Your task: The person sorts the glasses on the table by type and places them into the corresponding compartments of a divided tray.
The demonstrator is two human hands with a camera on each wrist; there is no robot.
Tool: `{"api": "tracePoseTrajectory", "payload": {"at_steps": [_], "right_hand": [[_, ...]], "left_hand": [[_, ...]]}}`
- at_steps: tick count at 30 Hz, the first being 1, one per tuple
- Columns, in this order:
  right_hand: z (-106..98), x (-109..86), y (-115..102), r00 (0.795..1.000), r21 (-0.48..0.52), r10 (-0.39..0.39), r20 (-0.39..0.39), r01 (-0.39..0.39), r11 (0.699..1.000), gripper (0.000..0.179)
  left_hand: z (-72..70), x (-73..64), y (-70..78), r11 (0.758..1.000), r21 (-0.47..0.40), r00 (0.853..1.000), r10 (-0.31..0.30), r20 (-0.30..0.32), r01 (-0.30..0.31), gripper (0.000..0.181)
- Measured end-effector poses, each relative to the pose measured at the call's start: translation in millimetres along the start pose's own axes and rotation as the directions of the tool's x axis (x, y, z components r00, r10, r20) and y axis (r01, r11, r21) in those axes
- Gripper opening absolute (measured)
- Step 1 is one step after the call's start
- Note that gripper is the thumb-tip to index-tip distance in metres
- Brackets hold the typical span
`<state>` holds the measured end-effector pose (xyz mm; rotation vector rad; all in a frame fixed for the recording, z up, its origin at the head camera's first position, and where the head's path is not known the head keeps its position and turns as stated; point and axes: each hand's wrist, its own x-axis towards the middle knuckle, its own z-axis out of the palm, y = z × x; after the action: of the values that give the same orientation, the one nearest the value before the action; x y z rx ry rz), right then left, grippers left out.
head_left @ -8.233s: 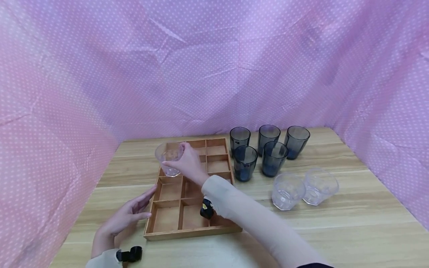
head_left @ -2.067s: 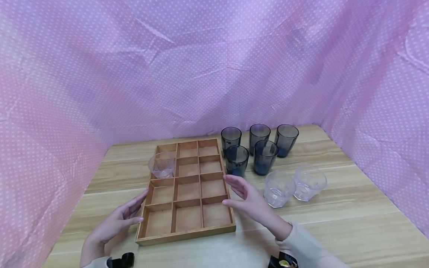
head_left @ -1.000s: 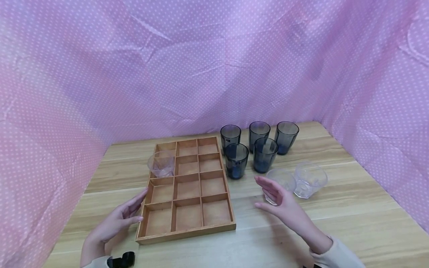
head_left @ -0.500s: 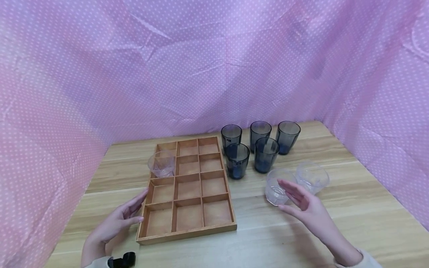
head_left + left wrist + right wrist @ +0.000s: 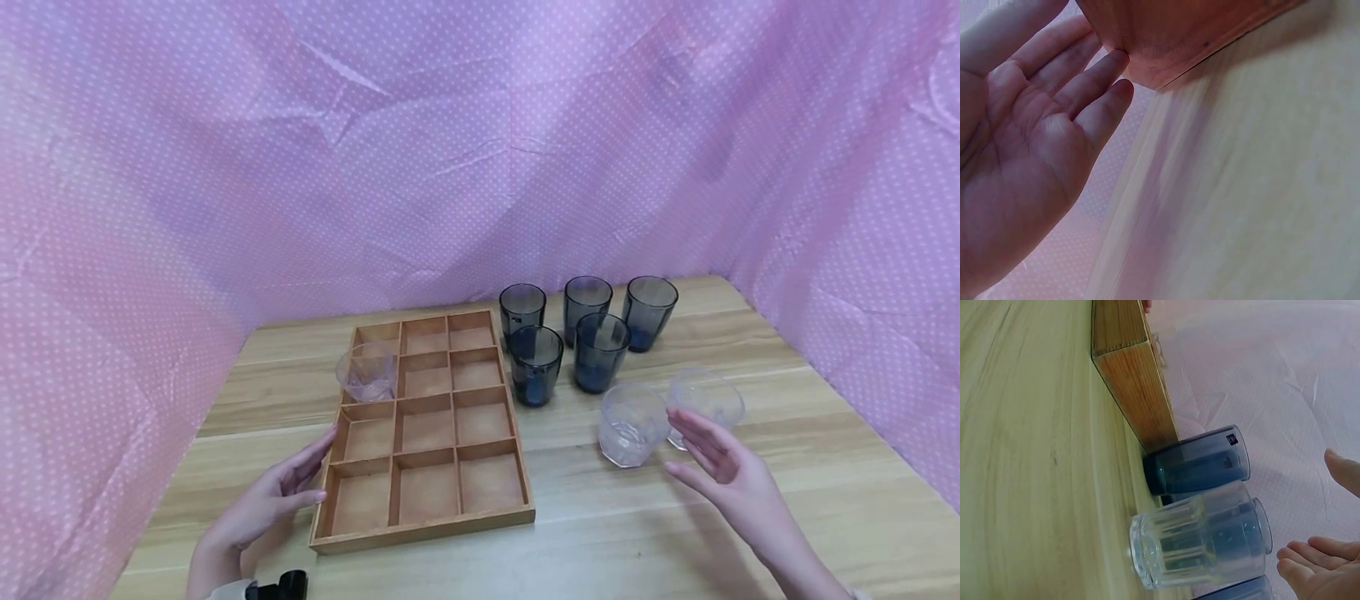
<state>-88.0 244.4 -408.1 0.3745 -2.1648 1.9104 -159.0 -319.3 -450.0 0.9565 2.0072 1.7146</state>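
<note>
In the head view, a clear glass [image 5: 366, 375] is set on the wooden tray [image 5: 422, 534], beyond the left hand [image 5: 264, 502]; two more glasses [image 5: 632, 429] are found near the right hand [image 5: 733, 479]. In the left wrist view, the tray is touched by loose fingers. In the right wrist view, the fingers are released.

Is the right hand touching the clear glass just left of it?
Apart: the right wrist view shows pink cloth between right hand and clear glass.

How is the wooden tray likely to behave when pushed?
The tray looks stiff, given its wooden dividers. Low and wide, it would probably slide rather than tip. The clear cup inside would likely ride along.
</note>
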Motion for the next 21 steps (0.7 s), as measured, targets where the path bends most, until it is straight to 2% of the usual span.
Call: {"api": "tracePoseTrajectory", "payload": {"at_steps": [11,21], "right_hand": [[-7,-6.6,6,0.999,-0.065,0.029,-0.042,-0.032,0.997,0.061],[-5,-10.2,16,0.999,-0.047,0.003,-0.052,-0.005,0.999,0.06]], "left_hand": [[0.5,0.0,-0.5,1.0,0.018,1.0,-0.019,-0.009,0.02,0.072],[-1.2,-2.2,-1.8,0.999,0.04,1.0,-0.023,-0.015,0.024,0.072]]}}
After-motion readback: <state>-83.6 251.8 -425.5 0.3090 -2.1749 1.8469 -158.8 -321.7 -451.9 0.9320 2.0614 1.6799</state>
